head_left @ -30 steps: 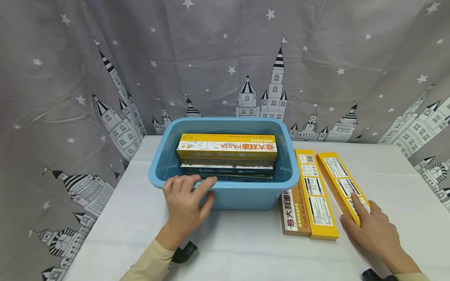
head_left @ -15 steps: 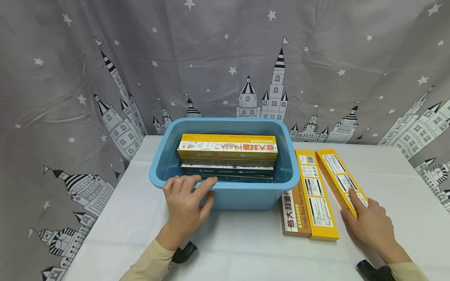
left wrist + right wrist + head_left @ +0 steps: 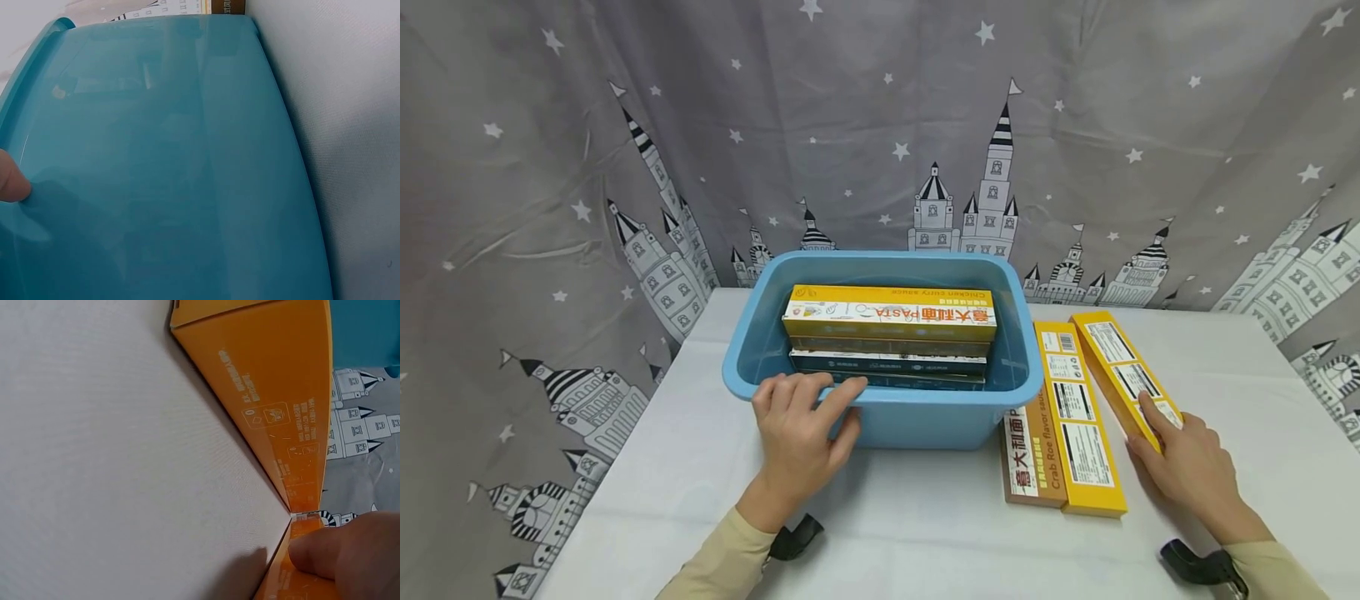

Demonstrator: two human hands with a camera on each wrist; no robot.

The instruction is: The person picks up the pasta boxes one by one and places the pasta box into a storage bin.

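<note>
A blue plastic bin (image 3: 925,425) stands mid-table. My left hand (image 3: 802,433) grips its front rim, fingers hooked over the top and thumb against the outer wall; in the left wrist view the thumb shows beside the bin wall (image 3: 156,156). At the right, my right hand (image 3: 1198,467) holds the near end of a yellow pasta box (image 3: 1116,354) lying label-up on the table. Another yellow pasta box (image 3: 1078,417) lies just left of it, against a brown Crab Roe pasta box (image 3: 1022,458). In the right wrist view the thumb (image 3: 319,553) presses the held box's side.
Inside the bin, a yellow Chicken curry pasta box (image 3: 891,312) rests above a brownish one, with dark boxes (image 3: 887,364) in front. Behind the table hangs a grey curtain (image 3: 850,125) printed with castles and stars. Black straps (image 3: 1198,565) are at both wrists.
My right hand has slid the yellow pasta box slightly away from me and to the left, toward its neighbour. The left hand keeps its hold on the bin rim.
</note>
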